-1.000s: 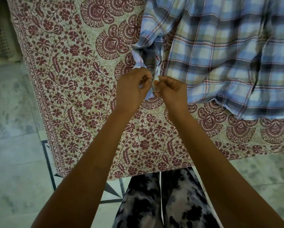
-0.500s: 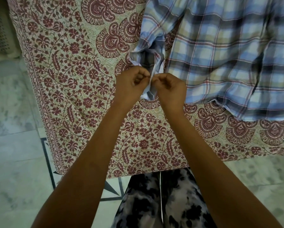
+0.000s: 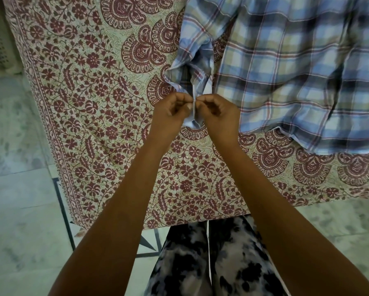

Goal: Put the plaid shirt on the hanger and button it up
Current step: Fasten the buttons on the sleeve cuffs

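Head view: the plaid shirt is laid flat on the printed bedspread, at the far right, where its body is kept spread out. Its sleeve cuff, at the shirt's left, is raised and pinched from both sides by the left hand and the right hand, fingers curled, probably so that a cuff button can be worked. No hanger is seen.
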